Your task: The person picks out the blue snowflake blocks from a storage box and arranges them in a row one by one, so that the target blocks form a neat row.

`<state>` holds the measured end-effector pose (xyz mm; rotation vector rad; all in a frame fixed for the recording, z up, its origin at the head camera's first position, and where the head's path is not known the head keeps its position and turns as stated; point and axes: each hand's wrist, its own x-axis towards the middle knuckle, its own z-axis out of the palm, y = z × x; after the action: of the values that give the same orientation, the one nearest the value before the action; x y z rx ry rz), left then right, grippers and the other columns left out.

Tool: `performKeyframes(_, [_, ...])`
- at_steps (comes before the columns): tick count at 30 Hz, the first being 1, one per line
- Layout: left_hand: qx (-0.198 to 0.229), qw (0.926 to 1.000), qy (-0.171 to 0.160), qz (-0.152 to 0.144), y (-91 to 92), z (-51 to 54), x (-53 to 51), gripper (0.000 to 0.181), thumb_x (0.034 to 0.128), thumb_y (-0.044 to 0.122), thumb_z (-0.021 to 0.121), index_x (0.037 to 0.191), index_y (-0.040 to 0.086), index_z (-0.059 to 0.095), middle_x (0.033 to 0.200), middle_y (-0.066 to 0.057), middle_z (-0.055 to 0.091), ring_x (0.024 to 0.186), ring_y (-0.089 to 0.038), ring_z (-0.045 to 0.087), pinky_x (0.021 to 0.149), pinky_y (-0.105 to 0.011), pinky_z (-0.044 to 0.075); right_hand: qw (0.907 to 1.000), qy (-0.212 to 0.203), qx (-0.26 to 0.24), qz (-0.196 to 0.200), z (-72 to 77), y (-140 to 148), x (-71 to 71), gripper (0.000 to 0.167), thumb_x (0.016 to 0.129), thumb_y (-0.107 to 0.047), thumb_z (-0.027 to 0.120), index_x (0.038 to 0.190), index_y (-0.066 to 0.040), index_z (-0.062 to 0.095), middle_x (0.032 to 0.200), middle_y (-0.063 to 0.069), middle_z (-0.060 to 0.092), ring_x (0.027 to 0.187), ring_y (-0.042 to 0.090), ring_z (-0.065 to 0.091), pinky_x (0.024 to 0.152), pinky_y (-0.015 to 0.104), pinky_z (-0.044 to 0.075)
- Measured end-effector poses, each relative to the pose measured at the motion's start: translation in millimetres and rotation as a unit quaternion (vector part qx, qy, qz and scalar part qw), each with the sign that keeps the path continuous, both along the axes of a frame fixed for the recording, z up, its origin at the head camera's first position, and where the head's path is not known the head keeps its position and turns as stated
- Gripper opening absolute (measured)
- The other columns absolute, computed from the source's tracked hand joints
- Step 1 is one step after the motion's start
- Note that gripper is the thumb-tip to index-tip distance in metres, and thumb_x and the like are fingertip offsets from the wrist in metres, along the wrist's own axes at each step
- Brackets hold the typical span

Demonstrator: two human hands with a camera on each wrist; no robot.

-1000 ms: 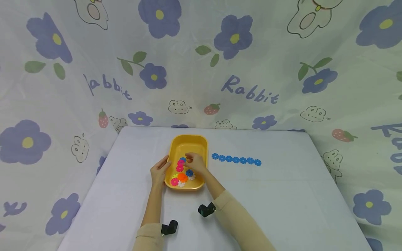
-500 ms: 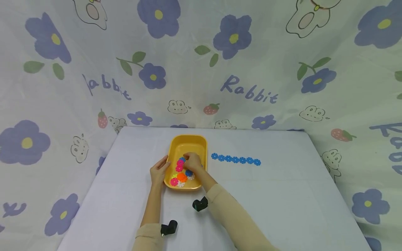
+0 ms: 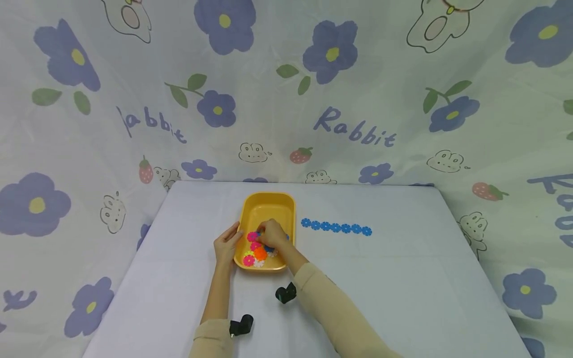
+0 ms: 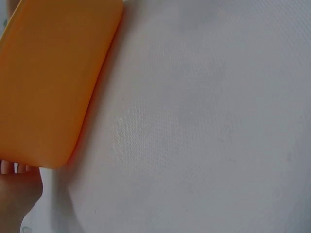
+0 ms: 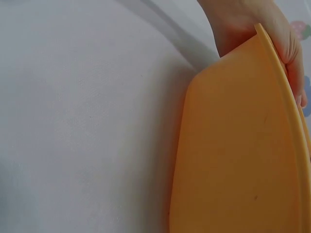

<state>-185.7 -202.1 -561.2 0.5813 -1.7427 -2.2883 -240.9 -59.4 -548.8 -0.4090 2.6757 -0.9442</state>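
A yellow tray [image 3: 268, 198] holds flower-shaped pieces in pink, orange, white, yellow and blue. My left hand [image 3: 227, 243] grips its left side, thumb by the rim; the left wrist view shows the hand [image 4: 18, 194] with fingers tucked against the tray's orange-looking wall [image 4: 53, 87]. Inside the tray, my right hand [image 3: 274, 234] points its bent fingers down beside a pink piece [image 3: 252, 237], with a bit of blue at the fingertips; whether they pinch a piece is hidden. In the right wrist view this hand [image 5: 265, 31] reaches over the tray's rim [image 5: 286, 97].
Right of the tray, several blue flower-shaped pieces [image 3: 336, 227] lie in a row on the white table [image 3: 403, 278]. Patterned cloth [image 3: 268, 99] hangs behind and at both sides. A small black device [image 3: 241, 325] sits at each wrist.
Within the tray, my right hand's fingers have shifted slightly left and toward me, and the upper pink piece has moved the same way. My left hand has stayed at the tray's side.
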Motion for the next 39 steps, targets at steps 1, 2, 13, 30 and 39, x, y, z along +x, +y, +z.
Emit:
performKeyframes(1, [0.001, 1.0000, 0.000, 0.001, 0.0, -0.4, 0.0, 0.043, 0.0838, 0.005, 0.069, 0.124, -0.004, 0.058, 0.116, -0.002, 0.066, 0.095, 0.003, 0.061, 0.084, -0.015, 0.050, 1.0000, -0.002, -0.004, -0.003, -0.5, 0.2, 0.1, 0.021, 0.080, -0.021, 0.076, 0.097, -0.010, 0.071, 0.094, 0.003, 0.056, 0.087, 0.015, 0.051, 0.081, 0.027, 0.049])
performKeyframes(2, [0.001, 1.0000, 0.000, 0.001, 0.1, -0.5, 0.1, 0.043, 0.0838, 0.005, 0.069, 0.124, -0.004, 0.058, 0.116, -0.002, 0.066, 0.095, 0.003, 0.061, 0.084, -0.015, 0.050, 0.9999, -0.007, -0.009, -0.006, -0.7, 0.1, 0.4, 0.020, 0.080, -0.020, 0.076, 0.096, -0.009, 0.071, 0.093, 0.002, 0.057, 0.085, 0.015, 0.051, 0.080, 0.026, 0.049])
performKeyframes(13, [0.004, 1.0000, 0.008, -0.001, -0.1, -2.1, -0.9, 0.044, 0.0835, 0.005, 0.070, 0.125, -0.005, 0.057, 0.095, 0.016, 0.069, 0.095, 0.003, 0.061, 0.086, -0.015, 0.049, 0.9994, -0.008, 0.019, 0.027, 1.1, -1.1, 4.1, 0.033, 0.086, -0.009, 0.065, 0.118, -0.016, 0.068, 0.089, 0.001, 0.061, 0.076, 0.014, 0.050, 0.064, 0.019, 0.043])
performKeyframes(30, [0.000, 1.0000, 0.002, 0.005, 1.4, -1.7, -0.5, 0.043, 0.0837, 0.002, 0.068, 0.124, -0.005, 0.057, 0.093, 0.016, 0.068, 0.092, 0.003, 0.062, 0.082, -0.016, 0.052, 0.9986, -0.001, 0.028, 0.044, 0.9, 0.8, 3.9, 0.019, 0.080, -0.025, 0.076, 0.093, -0.013, 0.071, 0.087, -0.002, 0.062, 0.082, 0.014, 0.054, 0.081, 0.025, 0.049])
performKeyframes(39, [0.008, 0.9999, 0.008, 0.002, 0.1, -1.6, 0.2, 0.043, 0.0836, 0.003, 0.069, 0.124, -0.006, 0.057, 0.101, 0.007, 0.070, 0.090, 0.000, 0.063, 0.079, -0.020, 0.054, 0.9925, 0.052, 0.083, 0.074, -1.2, -3.5, 9.3, 0.036, 0.081, -0.033, 0.074, 0.113, -0.018, 0.069, 0.098, 0.002, 0.060, 0.088, 0.017, 0.052, 0.076, 0.027, 0.050])
